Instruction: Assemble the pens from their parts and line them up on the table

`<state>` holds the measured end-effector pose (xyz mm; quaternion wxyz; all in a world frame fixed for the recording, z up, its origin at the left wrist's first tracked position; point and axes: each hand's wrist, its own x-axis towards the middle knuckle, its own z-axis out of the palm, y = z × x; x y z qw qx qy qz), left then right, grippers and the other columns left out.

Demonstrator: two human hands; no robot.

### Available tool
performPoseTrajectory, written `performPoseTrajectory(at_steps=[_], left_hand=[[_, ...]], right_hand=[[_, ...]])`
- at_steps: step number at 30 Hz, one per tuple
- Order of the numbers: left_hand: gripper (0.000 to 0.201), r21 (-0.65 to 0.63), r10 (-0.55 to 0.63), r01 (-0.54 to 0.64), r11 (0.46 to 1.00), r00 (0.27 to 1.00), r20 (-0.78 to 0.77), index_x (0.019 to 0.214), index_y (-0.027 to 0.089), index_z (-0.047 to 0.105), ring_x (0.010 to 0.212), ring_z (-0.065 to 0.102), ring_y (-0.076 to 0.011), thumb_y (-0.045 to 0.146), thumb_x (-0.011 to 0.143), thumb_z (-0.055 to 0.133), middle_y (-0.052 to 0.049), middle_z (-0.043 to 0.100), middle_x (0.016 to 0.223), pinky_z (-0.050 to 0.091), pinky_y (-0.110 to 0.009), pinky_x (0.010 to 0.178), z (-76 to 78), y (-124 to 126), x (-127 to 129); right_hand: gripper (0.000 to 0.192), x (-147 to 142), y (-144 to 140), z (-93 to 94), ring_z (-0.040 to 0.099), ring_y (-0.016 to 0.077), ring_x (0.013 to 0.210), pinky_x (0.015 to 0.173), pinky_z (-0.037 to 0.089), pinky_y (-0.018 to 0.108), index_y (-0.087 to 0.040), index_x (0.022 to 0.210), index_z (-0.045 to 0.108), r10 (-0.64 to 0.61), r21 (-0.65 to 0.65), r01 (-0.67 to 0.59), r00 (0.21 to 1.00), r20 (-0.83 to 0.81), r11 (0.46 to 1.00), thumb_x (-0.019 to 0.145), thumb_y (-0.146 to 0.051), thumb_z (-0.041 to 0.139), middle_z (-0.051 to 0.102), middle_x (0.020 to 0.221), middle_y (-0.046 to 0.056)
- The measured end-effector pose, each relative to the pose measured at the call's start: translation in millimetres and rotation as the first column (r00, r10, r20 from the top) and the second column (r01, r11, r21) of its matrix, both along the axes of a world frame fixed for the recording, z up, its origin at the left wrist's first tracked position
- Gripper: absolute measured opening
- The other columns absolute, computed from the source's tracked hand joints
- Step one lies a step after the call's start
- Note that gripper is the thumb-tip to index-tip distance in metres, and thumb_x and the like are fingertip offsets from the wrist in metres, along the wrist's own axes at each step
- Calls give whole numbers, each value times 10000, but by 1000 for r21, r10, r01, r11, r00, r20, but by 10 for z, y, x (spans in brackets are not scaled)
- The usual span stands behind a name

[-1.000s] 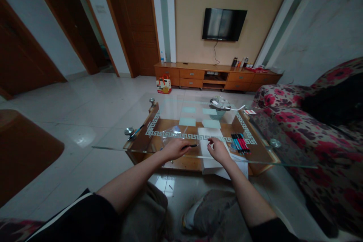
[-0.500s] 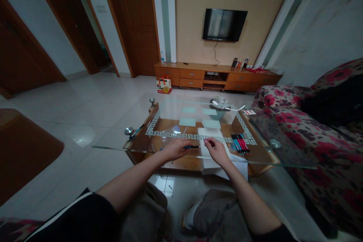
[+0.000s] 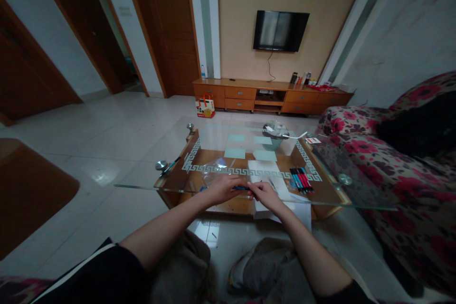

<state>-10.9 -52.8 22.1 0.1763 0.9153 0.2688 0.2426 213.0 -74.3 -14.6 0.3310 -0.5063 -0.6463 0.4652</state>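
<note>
Nowhere in view can any writing be read: the small red and white carton (image 3: pixel 205 106) on the floor by the far cabinet carries print too small to make out, and the red and white card (image 3: pixel 313 140) at the far right of the table is equally illegible. Both hands meet over the near edge of the glass coffee table (image 3: pixel 149 181). Fingers of the left hand (image 3: pixel 223 188) are curled shut around a dark pen (image 3: pixel 242 188), which lies level and points right, and the right hand (image 3: pixel 262 194) pinches its other end between thumb and fingertips. Just right of the hands lies a sheet of white paper (image 3: pixel 264 171), and further right a row of red, blue and black pens (image 3: pixel 301 179). A clear plastic bag (image 3: pixel 215 167) sits just beyond the left hand, and a small basket (image 3: pixel 274 134) stands on the far side. Greek-key trim runs along the wooden frame beneath the glass. Pale glossy tiles cover the floor; a floral sofa (image 3: pixel 392 171) runs along the right, and a dark television (image 3: pixel 280 30) hangs on the tan far wall above a low wooden cabinet (image 3: pixel 270 96).
</note>
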Motion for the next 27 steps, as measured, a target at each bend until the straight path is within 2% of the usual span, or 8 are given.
performPoseTrajectory(at_steps=[15,27], left_hand=[[239,-33,52,-52,998,998,-23,1055,215,708,891,662,-185,358,948,549,-69,712,949,498,-280,813,-41,35,-27],[245,-40,41,-42,998,998,-43,1065,219,713,892,676,-196,349,953,538,-75,730,959,495,-281,816,3,34,-19]], right_hand=[[531,38,11,35,559,142,577,557,382,233,-145,740,744,41,29,-40,999,-29,999,866,-617,534,696,656,39],[483,40,-14,118,544,146,592,594,383,245,-144,684,743,29,49,-28,1000,-10,998,854,-566,578,674,634,34]])
